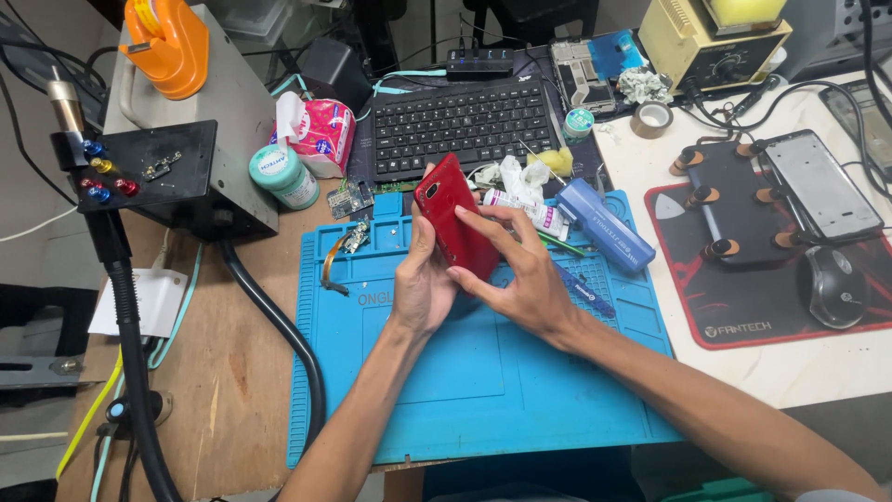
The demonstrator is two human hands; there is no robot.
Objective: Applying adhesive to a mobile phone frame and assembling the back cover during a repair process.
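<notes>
We hold a red phone (pixel 453 228) tilted above the blue work mat (pixel 483 372) on the desk (pixel 232 372), back side up. Our left hand (pixel 423 284) cups it from below, while our right hand (pixel 520 274) pinches its edge with thumb and fingers. A black keyboard (pixel 460 125) lies just beyond.

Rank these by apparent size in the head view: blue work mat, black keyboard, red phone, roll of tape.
1. blue work mat
2. black keyboard
3. red phone, held in both hands and nearer the camera, so somewhat flattered
4. roll of tape
</notes>
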